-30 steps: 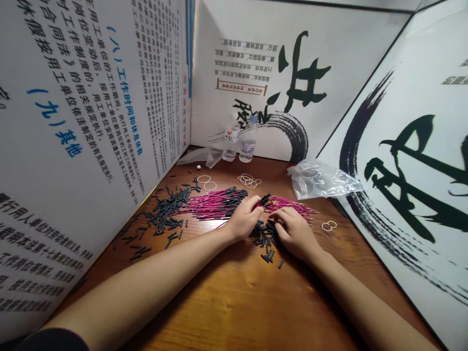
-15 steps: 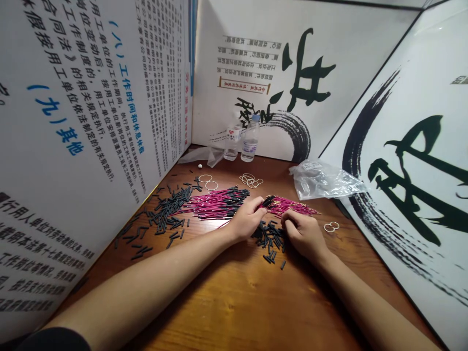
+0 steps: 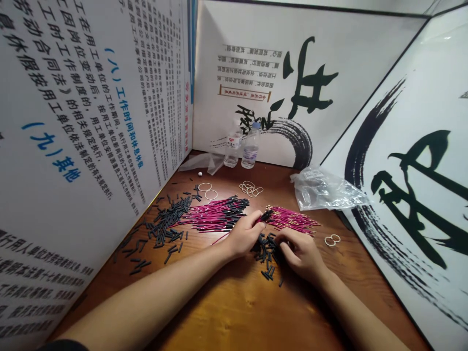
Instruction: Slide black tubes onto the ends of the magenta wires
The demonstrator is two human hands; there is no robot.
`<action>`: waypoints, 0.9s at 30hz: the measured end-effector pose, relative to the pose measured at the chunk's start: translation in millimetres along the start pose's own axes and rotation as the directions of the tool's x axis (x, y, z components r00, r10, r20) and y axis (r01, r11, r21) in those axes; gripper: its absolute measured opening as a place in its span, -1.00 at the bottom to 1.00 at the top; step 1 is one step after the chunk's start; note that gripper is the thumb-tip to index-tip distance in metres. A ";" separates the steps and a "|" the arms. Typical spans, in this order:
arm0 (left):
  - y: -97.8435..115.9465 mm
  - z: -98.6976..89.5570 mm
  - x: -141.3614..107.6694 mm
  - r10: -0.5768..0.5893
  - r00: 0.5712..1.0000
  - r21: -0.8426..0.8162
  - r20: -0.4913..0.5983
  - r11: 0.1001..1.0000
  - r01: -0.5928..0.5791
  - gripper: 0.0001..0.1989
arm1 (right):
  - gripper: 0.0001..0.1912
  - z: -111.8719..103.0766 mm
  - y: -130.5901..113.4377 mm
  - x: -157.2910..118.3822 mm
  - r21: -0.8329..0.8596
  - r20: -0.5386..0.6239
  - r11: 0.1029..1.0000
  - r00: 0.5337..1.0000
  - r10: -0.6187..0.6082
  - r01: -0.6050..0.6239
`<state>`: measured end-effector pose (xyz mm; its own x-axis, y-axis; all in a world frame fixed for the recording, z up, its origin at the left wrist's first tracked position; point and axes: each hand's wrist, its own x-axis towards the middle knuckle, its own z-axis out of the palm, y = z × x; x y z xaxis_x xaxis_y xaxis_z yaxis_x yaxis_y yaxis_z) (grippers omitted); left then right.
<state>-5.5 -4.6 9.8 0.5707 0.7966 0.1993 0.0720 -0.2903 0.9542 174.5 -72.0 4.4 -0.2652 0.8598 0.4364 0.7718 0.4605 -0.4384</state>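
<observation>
From the head view, the left hand (image 3: 244, 236) pinches a small bunch of pink wires with black sleeves (image 3: 266, 215) near the middle of the wooden table (image 3: 234, 312). The right hand (image 3: 302, 251), fingers curled, picks at a pile of short black tubes (image 3: 266, 246) between both hands. Rubber bands (image 3: 250, 188) lie beyond.

Magenta wires (image 3: 215, 217), black sleeves (image 3: 166, 222), brown wood-grain table (image 3: 234, 307)
</observation>
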 end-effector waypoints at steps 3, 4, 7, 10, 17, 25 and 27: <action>0.8 -0.2 -0.4 0.008 1.000 -0.025 0.003 1.000 -0.008 -0.87 | -0.85 -0.4 -0.2 -1.0 -0.005 0.010 1.000 1.000 -0.023 0.023; 1.3 -0.3 -0.5 0.012 1.000 -0.030 0.001 0.999 -0.012 -0.87 | -0.85 -0.5 -0.5 -1.3 -0.005 0.014 1.000 1.000 -0.023 0.023; 2.7 -0.5 -0.8 0.006 1.000 -0.018 -0.002 1.000 -0.006 -0.88 | -0.86 -0.5 -1.8 -1.9 -0.003 0.026 1.000 1.000 -0.013 0.013; 3.4 -0.2 -1.1 0.002 1.000 0.000 -0.009 1.000 -0.002 -0.87 | -0.86 0.4 -3.5 -2.0 -0.011 0.028 1.000 1.000 -0.015 0.015; 1.9 0.0 -2.5 0.003 0.999 -0.002 -0.034 1.000 -0.003 -0.87 | -0.86 0.4 -9.1 -1.1 -0.072 -0.036 0.997 0.999 -0.039 0.037; 2.1 -1.6 -1.7 -0.021 0.999 -0.071 -0.038 0.997 0.018 -0.87 | -0.83 1.5 -30.2 -16.9 -0.147 0.010 0.984 0.995 0.102 -0.099; 2.0 -2.2 -0.6 -0.022 0.999 -0.090 -0.039 0.996 0.018 -0.88 | -0.81 2.6 -32.6 -20.2 -0.172 0.017 0.979 0.993 0.117 -0.113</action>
<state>-7.5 -4.5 12.1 0.5369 0.8227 0.1869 0.0084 -0.2267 0.9739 153.2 -103.8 7.7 -0.1823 0.9115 0.3686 0.8845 0.3157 -0.3434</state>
